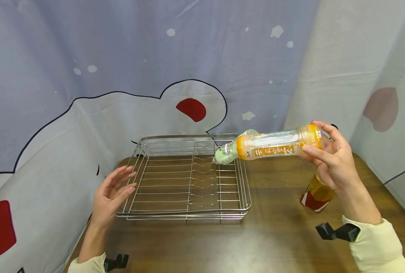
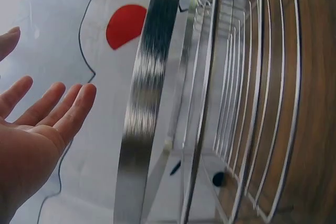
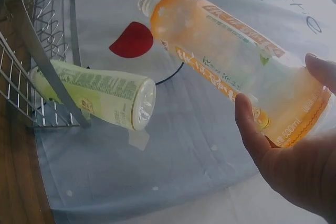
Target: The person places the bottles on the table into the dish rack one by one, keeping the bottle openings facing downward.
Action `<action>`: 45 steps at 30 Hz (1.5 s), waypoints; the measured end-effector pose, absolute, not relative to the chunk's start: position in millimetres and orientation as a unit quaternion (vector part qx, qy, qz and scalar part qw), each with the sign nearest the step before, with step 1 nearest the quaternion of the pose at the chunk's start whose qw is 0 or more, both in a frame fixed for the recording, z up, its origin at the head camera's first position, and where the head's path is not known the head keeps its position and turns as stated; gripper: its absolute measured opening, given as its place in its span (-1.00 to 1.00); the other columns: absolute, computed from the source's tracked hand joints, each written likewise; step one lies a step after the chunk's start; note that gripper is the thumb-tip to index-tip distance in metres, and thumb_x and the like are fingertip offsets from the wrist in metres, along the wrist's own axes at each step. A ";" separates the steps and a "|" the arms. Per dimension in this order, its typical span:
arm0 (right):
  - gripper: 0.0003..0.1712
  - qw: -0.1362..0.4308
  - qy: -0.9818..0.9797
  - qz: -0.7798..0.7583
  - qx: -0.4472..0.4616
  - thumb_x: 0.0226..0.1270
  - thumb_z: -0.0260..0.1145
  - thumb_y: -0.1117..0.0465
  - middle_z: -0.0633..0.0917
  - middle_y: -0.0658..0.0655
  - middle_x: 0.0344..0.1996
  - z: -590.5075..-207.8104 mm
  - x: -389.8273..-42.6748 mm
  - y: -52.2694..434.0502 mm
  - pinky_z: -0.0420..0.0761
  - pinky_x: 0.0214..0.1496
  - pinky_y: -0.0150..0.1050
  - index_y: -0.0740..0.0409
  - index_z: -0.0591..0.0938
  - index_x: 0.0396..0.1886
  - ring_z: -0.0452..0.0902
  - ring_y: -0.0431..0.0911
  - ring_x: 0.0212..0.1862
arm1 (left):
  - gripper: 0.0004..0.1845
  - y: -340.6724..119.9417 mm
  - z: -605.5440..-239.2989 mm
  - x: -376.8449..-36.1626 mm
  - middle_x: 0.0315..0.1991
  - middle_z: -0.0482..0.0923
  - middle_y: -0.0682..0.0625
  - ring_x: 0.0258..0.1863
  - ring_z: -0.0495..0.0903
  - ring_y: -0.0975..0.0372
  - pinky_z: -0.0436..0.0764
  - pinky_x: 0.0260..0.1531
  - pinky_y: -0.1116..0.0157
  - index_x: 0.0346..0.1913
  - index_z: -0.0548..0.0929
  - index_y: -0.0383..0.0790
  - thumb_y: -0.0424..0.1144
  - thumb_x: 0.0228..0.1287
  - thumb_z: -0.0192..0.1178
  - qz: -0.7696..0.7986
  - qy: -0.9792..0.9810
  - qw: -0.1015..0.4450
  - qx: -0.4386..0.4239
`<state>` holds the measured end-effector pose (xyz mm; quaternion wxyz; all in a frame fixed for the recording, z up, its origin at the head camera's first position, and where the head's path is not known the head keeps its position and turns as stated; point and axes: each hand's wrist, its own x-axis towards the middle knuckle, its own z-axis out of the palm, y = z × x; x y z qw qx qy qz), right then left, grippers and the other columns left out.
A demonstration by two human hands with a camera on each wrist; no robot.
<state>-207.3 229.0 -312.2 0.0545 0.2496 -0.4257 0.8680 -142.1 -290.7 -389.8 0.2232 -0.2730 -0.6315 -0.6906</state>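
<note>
A printed fabric backdrop point(image 1: 161, 57), pale blue-grey with white shapes and red patches, hangs behind and to both sides of a dark wooden table point(image 1: 277, 231). On the table stands a stainless-steel wire dish rack point(image 1: 185, 178), empty inside, its far side close to the backdrop. The right hand point(image 1: 332, 159) holds an orange-labelled plastic drink bottle point(image 1: 277, 146) in the air above the rack's right rear corner; fingers and thumb are wrapped about the base end, and the bottle lies nearly horizontal with its neck pointing left toward the rack. The right wrist view shows the same grasp, thumb point(image 3: 252, 129) across the lower label. A green-labelled bottle point(image 3: 100, 100) lies on its side just outside that corner, against the rack's wall; in the head view it is largely hidden behind the orange bottle's neck. Below the right wrist a third bottle with amber contents and a red label point(image 1: 316, 195) stands on the table, partly hidden. The left hand point(image 1: 111, 195) is released, fingers straight and spread, holding nothing, just beside the rack's left rim without visibly touching it. Small black clip-like objects point(image 1: 337, 231) lie near each sleeve. Judged from this pose, the step in hand is carrying the orange bottle toward the rack; to do it well, the bottle would be lowered level, clear of the rim and the green bottle, and the left hand could steady the light rack against sliding.
</note>
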 end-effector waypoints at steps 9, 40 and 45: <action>-0.37 0.044 -0.474 0.851 0.224 0.20 0.07 0.78 0.50 0.28 0.05 -313.2 -213.5 227.8 0.70 -0.17 -0.11 0.34 0.37 0.25 0.63 0.02 -0.06 | -0.36 -312.8 -399.0 -130.7 0.18 0.55 -0.19 0.15 0.56 0.05 0.60 0.03 0.24 0.29 0.27 -0.71 -0.90 0.07 0.02 -0.700 -0.644 0.233 -0.202; -0.31 0.049 -0.664 0.731 0.151 0.12 0.37 0.61 0.56 -0.01 0.08 -353.0 -223.9 188.6 0.62 -0.07 -0.42 -0.02 0.48 0.18 0.54 -0.22 0.04 | -0.25 -338.9 -456.3 -125.0 0.46 0.13 -0.17 0.24 0.40 0.39 0.43 0.04 0.53 0.47 0.19 -0.42 -0.62 0.24 0.22 -0.620 -0.765 0.170 -0.041; -0.29 0.054 -0.688 0.708 0.148 0.09 0.41 0.58 0.56 -0.02 0.07 -357.8 -225.9 182.6 0.60 -0.06 -0.45 -0.02 0.48 0.18 0.53 -0.22 0.04 | -0.23 -340.4 -459.6 -124.0 0.49 0.07 -0.26 0.27 0.34 0.38 0.36 0.11 0.58 0.52 0.15 -0.29 -0.52 0.31 0.22 -0.613 -0.777 0.140 -0.019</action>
